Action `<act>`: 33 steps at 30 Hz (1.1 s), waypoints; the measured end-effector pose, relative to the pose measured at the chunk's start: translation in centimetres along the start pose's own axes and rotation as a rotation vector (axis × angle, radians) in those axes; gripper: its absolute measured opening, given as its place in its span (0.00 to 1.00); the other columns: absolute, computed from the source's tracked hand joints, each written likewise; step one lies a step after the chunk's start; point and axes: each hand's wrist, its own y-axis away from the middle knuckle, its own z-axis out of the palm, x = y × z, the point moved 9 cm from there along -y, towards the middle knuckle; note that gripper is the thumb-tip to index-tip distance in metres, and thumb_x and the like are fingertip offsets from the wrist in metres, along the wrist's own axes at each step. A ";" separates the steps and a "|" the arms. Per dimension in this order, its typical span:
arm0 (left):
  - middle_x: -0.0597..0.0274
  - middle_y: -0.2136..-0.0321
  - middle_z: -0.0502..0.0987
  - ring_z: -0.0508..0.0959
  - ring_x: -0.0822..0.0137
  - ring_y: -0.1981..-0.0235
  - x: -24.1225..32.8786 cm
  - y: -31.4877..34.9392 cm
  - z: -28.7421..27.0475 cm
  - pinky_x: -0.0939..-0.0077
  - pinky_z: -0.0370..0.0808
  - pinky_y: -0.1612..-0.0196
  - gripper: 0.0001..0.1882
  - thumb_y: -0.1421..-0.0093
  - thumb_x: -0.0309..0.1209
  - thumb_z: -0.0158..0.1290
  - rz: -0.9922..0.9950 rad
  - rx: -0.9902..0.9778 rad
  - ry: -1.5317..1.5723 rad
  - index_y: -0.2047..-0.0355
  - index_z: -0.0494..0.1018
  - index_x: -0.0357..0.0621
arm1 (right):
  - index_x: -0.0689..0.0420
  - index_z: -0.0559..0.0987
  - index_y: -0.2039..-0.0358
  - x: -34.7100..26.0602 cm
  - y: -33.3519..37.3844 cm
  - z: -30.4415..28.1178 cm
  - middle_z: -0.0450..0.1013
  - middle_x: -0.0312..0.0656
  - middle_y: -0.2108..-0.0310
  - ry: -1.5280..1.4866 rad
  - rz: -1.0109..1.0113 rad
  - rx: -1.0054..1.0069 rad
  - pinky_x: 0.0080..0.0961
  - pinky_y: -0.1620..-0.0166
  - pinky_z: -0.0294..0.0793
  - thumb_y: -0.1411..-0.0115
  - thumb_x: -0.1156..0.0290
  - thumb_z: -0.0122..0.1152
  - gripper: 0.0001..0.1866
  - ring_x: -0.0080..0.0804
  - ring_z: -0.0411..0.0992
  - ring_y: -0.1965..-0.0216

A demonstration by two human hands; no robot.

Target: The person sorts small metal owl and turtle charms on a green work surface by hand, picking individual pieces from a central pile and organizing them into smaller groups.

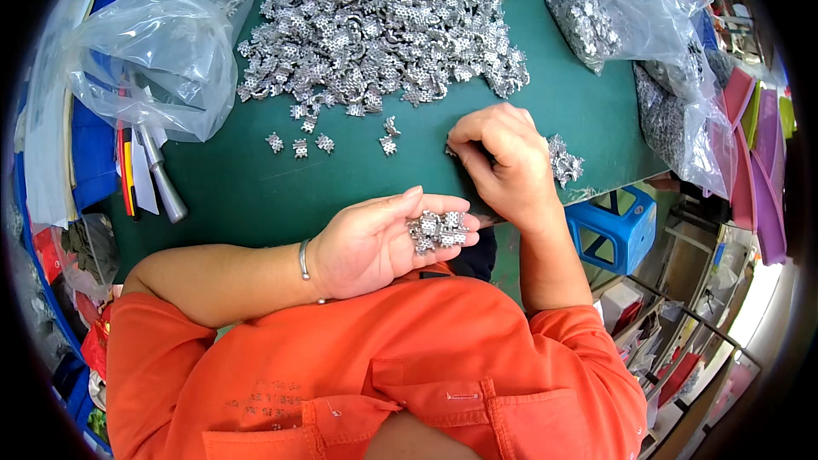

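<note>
My left hand [371, 243] lies palm up with its fingers stretched out, cradling several small silver metal pieces [439, 231] on the fingers. To its upper right, my right hand [503, 153] is closed in a pinch just over the green table [256, 175]. At its fingertips the edge of a small metal piece [450, 150] shows; the rest is hidden. A big heap of the same perforated, toothed metal pieces [383, 25] covers the far middle of the table. A few loose pieces [325, 144] lie in front of the heap. Beside my right wrist sits a small cluster of pieces [564, 162].
A clear plastic bag [162, 60] lies at the left, by a metal-handled tool [164, 175] and some pens [128, 175]. Bags of metal parts [588, 25] stand at the far right. A blue stool [615, 230] is below the table's right edge, near pink and purple bins [758, 170].
</note>
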 end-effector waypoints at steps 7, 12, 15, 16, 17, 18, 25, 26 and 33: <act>0.47 0.39 0.67 0.67 0.53 0.37 -0.1 -0.1 -0.2 0.60 0.65 0.34 0.31 0.26 0.48 0.31 0.019 -0.051 0.072 0.36 0.60 0.34 | 0.60 0.79 0.73 -1.3 -0.9 0.4 0.79 0.40 0.71 -0.710 0.127 -0.286 0.30 0.63 0.77 0.49 0.85 0.64 0.06 0.33 0.78 0.68; 0.50 0.42 0.70 0.71 0.57 0.40 -0.2 -0.2 -0.2 0.64 0.69 0.38 0.26 0.25 0.41 0.33 0.031 -0.100 0.098 0.37 0.62 0.32 | 0.59 0.79 0.68 -2.9 -3.6 3.1 0.77 0.43 0.70 -0.120 -0.069 -0.050 0.33 0.63 0.74 0.50 0.83 0.68 0.10 0.42 0.76 0.68; 0.48 0.42 0.71 0.72 0.57 0.41 -0.2 -0.1 -0.3 0.64 0.70 0.38 0.25 0.24 0.39 0.33 0.036 -0.099 0.098 0.38 0.63 0.31 | 0.59 0.79 0.68 -3.2 -3.6 2.9 0.77 0.42 0.71 -0.163 -0.118 -0.010 0.34 0.64 0.75 0.51 0.84 0.67 0.11 0.42 0.75 0.69; 0.48 0.42 0.71 0.72 0.57 0.41 -0.2 -0.1 -0.3 0.65 0.70 0.37 0.25 0.24 0.38 0.32 0.037 -0.095 0.109 0.38 0.63 0.31 | 0.58 0.78 0.69 -3.2 -3.5 2.3 0.76 0.42 0.71 -0.138 -0.167 0.052 0.36 0.64 0.74 0.54 0.81 0.66 0.10 0.44 0.74 0.68; 0.45 0.41 0.68 0.70 0.54 0.39 -0.3 -0.1 -0.4 0.63 0.68 0.36 0.26 0.24 0.39 0.32 0.028 -0.066 0.079 0.37 0.61 0.30 | 0.58 0.79 0.68 -3.1 -3.3 2.0 0.76 0.41 0.70 -0.062 -0.189 0.021 0.36 0.62 0.74 0.56 0.82 0.64 0.12 0.42 0.74 0.67; 0.43 0.39 0.66 0.68 0.52 0.37 -0.2 -0.1 -0.4 0.61 0.66 0.35 0.27 0.25 0.41 0.32 0.016 -0.041 0.051 0.37 0.60 0.30 | 0.59 0.79 0.68 -3.0 -3.0 1.9 0.76 0.41 0.69 -0.001 -0.216 -0.030 0.36 0.61 0.74 0.56 0.82 0.64 0.12 0.42 0.74 0.66; 0.41 0.37 0.64 0.66 0.50 0.35 -0.3 -0.1 -0.3 0.60 0.65 0.34 0.30 0.25 0.43 0.31 -0.002 0.005 0.001 0.35 0.58 0.29 | 0.60 0.78 0.68 -0.6 -1.8 -0.1 0.76 0.42 0.67 -0.041 -0.080 -0.013 0.36 0.58 0.74 0.53 0.83 0.63 0.10 0.43 0.74 0.63; 0.41 0.37 0.64 0.66 0.50 0.35 -0.3 -0.1 -0.3 0.60 0.65 0.34 0.30 0.25 0.43 0.31 0.001 0.007 0.002 0.35 0.58 0.29 | 0.60 0.78 0.69 -0.5 -1.9 0.0 0.76 0.43 0.67 -0.064 -0.028 0.014 0.37 0.58 0.73 0.52 0.83 0.65 0.10 0.44 0.74 0.62; 0.42 0.38 0.65 0.67 0.50 0.36 -0.1 -0.1 -0.3 0.60 0.66 0.34 0.31 0.25 0.45 0.31 -0.010 0.017 -0.008 0.35 0.58 0.29 | 0.59 0.78 0.69 -1.3 -2.0 1.9 0.76 0.42 0.65 -0.171 -0.081 -0.103 0.36 0.59 0.75 0.52 0.85 0.64 0.10 0.44 0.74 0.62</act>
